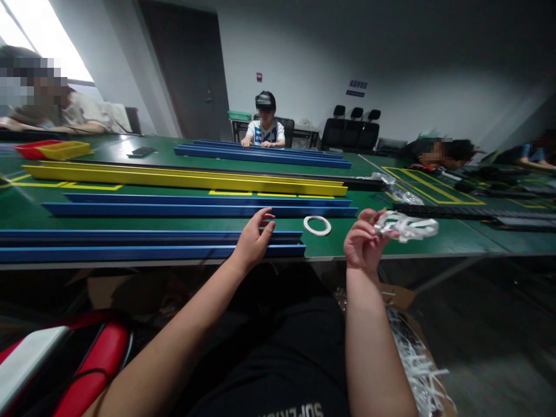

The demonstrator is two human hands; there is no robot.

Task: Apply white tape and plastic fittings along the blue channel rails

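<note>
Left hand (pixel 254 240): fingers loosely spread, lying on the near end of the blue rail (pixel 152 252).
Right hand (pixel 362 243): fingers pinching a crumpled white strip (pixel 408 226), held over the tabletop (pixel 434 240) edge.
Tape ring (pixel 317 225): flat on the tabletop, between the hands.
Yellow rail (pixel 186 178): farther back, well apart.

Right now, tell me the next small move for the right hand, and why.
Likely lower the right hand and drop the crumpled white strips into the cardboard box below the green table. The wad is pinched clear of the tabletop, the box already holds similar white scraps, and the left hand rests open on the near blue rail.
</note>
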